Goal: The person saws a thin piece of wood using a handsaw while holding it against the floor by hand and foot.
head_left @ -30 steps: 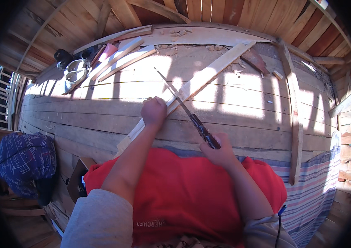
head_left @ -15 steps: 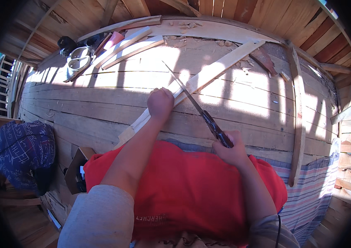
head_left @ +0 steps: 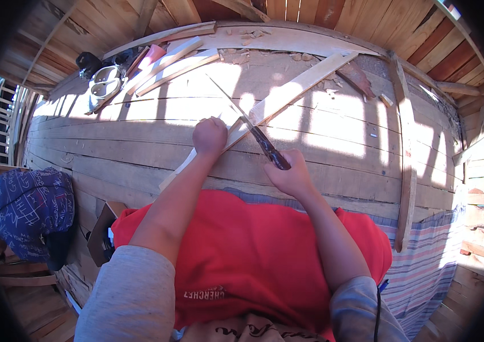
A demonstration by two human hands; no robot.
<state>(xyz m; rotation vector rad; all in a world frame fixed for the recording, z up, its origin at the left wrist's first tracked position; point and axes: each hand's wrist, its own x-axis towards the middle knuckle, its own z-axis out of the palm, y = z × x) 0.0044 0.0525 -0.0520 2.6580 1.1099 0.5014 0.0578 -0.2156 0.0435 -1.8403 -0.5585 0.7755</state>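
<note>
A long pale wooden board (head_left: 304,82) lies slantwise over the plank floor, its near end close to my lap. My left hand (head_left: 210,135) is closed on its nearer part, fingers curled down over the wood. My right hand (head_left: 290,174) grips the dark handle of a handsaw (head_left: 262,141). The narrow blade points away and to the left, crossing the board just right of my left hand. Glare hides where the teeth meet the wood. Red cloth (head_left: 253,245) covers my lap below both forearms.
Cut timber pieces (head_left: 176,77), a pale divided tray (head_left: 105,82) and a pink object (head_left: 152,57) lie far left. Wood scraps litter the back. A beam (head_left: 404,154) and striped cloth (head_left: 424,273) are at right. A dark blue patterned fabric bundle (head_left: 33,211) sits left, near an open box (head_left: 105,231).
My right hand has pushed the saw forward and left, so its handle is now nearer the board. My left hand stays on the board. The view has shifted slightly.
</note>
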